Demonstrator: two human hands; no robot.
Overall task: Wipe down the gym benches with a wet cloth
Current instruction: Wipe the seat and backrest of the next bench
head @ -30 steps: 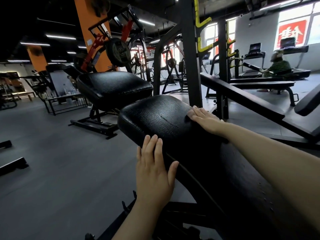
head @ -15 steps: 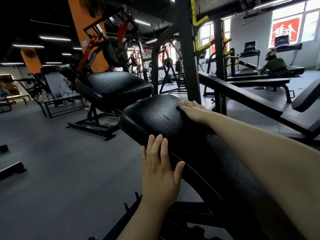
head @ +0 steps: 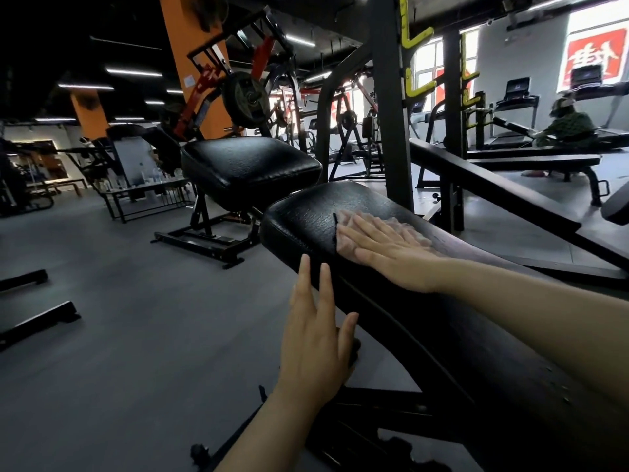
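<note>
A long black padded bench (head: 306, 216) slopes from lower right up to the middle of the view. My right hand (head: 388, 250) lies flat on its top surface, fingers straight, pressing a thin pale cloth (head: 347, 219) that shows around and past the fingertips. My left hand (head: 316, 342) rests open against the bench's left side edge, fingers straight and pointing up. A second black seat pad (head: 248, 165) stands just beyond the bench's far end.
A dark upright rack post (head: 391, 114) with yellow hooks rises right behind the bench. A flat bench (head: 531, 161) and treadmills stand at the right, where a seated person (head: 565, 127) is. Grey floor (head: 119, 318) lies open at the left, with a low rack of bottles (head: 146, 195).
My right hand has slid left across the bench top from its right edge toward the middle, and the pale cloth under it now shows. My left hand stays on the side edge.
</note>
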